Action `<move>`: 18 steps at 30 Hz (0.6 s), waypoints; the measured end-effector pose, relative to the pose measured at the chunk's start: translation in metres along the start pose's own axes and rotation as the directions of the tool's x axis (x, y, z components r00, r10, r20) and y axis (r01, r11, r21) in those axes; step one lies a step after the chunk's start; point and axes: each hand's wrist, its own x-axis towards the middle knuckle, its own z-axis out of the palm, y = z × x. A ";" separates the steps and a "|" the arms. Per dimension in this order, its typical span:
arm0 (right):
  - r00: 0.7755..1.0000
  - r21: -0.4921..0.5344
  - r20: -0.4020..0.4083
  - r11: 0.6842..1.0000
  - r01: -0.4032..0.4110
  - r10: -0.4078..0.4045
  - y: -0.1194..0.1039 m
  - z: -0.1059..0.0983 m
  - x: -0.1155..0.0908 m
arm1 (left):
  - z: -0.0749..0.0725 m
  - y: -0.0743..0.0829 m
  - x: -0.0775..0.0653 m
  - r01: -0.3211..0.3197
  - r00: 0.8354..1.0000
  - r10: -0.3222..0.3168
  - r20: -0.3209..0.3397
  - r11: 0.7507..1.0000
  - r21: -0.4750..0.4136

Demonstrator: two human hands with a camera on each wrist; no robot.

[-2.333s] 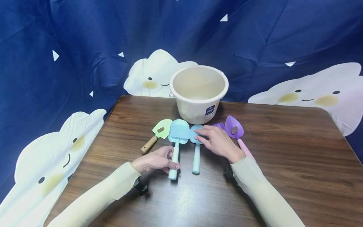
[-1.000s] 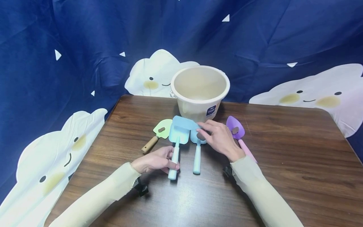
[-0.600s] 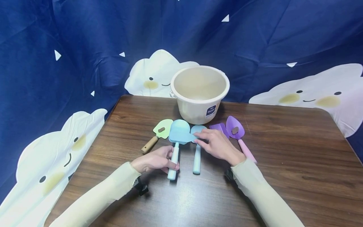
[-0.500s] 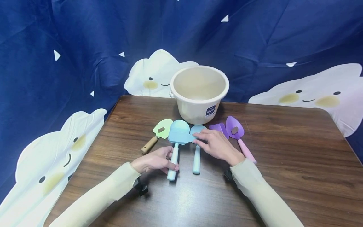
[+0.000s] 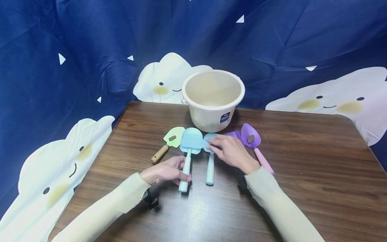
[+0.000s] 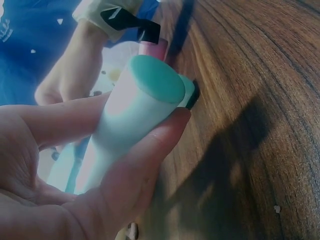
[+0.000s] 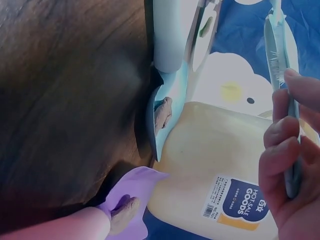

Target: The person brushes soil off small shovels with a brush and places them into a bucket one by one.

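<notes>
My left hand [image 5: 166, 171] holds a small light-blue dustpan [image 5: 193, 131] by its pale handle [image 6: 125, 110], head pointing away from me. In my right hand [image 5: 231, 151] I pinch a small blue brush [image 5: 193, 142], held crosswise over the dustpan's head. Its short pale bristles [image 7: 277, 70] face the dustpan in the right wrist view. Just right of the dustpan lies a light-blue trowel [image 5: 210, 169]; the brush and right hand partly cover its blade in the head view. A brown lump [image 7: 164, 115] sits on that blade.
To the left lies a green trowel [image 5: 175, 132] with a wooden handle; to the right, a purple trowel [image 5: 248, 129] with a pink handle. Both bear brown lumps. A purple piece [image 5: 235, 134] shows behind the right hand. A beige bucket [image 5: 205, 117] stands behind them.
The brush has been moving back and forth over the dustpan: tilted up at its far edge a second ago, then nearer me, now slightly farther away. The left hand stays in place.
</notes>
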 end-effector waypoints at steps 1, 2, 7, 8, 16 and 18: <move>1.000 -0.001 -0.002 1.000 -0.002 0.002 0.001 0.000 0.000 | 0.000 0.000 0.000 0.000 1.000 0.000 -0.001 1.000 0.000; 1.000 -0.003 -0.006 1.000 -0.004 0.004 0.001 0.000 0.001 | 0.000 0.001 0.000 0.000 1.000 0.000 -0.002 1.000 0.000; 0.999 -0.010 -0.040 1.000 -0.022 0.022 0.004 -0.001 0.003 | 0.001 0.002 -0.001 0.004 1.000 -0.004 -0.004 1.000 0.006; 0.998 -0.011 -0.050 1.000 -0.028 0.027 0.005 -0.001 0.003 | 0.001 0.002 -0.001 0.004 1.000 -0.004 -0.004 1.000 0.007; 0.989 -0.042 -0.140 0.997 -0.058 0.052 0.004 -0.003 0.005 | 0.002 0.002 -0.002 0.006 1.000 -0.006 0.010 1.000 -0.001; 0.985 -0.058 -0.168 0.997 -0.052 0.042 0.003 -0.003 0.005 | 0.002 0.001 -0.002 0.002 1.000 -0.002 0.009 1.000 -0.001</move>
